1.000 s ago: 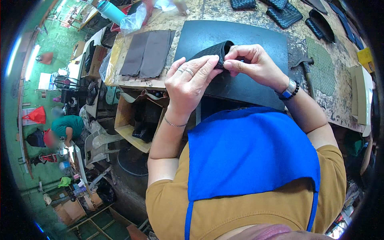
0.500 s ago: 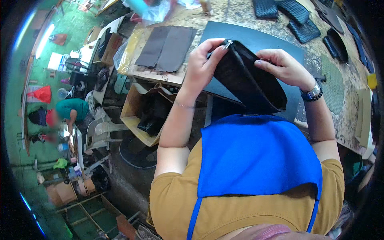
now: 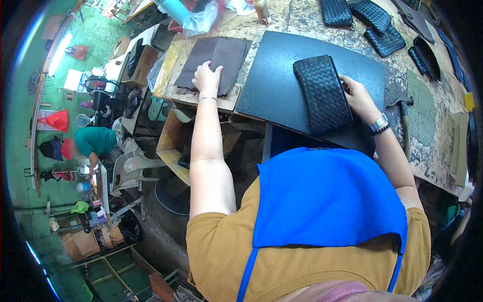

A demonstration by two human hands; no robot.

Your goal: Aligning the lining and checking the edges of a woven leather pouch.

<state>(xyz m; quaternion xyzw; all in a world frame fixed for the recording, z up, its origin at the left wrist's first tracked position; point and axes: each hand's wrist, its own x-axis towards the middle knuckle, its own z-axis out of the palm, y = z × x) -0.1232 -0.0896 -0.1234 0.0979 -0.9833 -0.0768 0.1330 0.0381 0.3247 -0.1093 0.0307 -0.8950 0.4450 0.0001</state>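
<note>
A black woven leather pouch (image 3: 323, 93) lies on the dark blue-black board (image 3: 274, 60), its basket-weave face up. My right hand (image 3: 360, 98) grips its right edge, with the fingertips partly hidden at the rim. My left hand (image 3: 207, 80) rests on dark brown sheets (image 3: 229, 58) stacked to the left of the board. Its thumb stands apart from the fingers, which lie on the top sheet, and nothing is held in it.
More woven black pouches (image 3: 370, 15) lie at the far right, near an open black case (image 3: 425, 58). A hammer (image 3: 404, 113) and green textured sheet (image 3: 421, 110) sit right of the board. An open box (image 3: 168, 146) stands below the table. Another person (image 3: 95, 141) works at far left.
The pouch, held up open in both hands before, is now down on the board. My left hand has let go and moved left onto the brown sheets. My right hand stays at the pouch.
</note>
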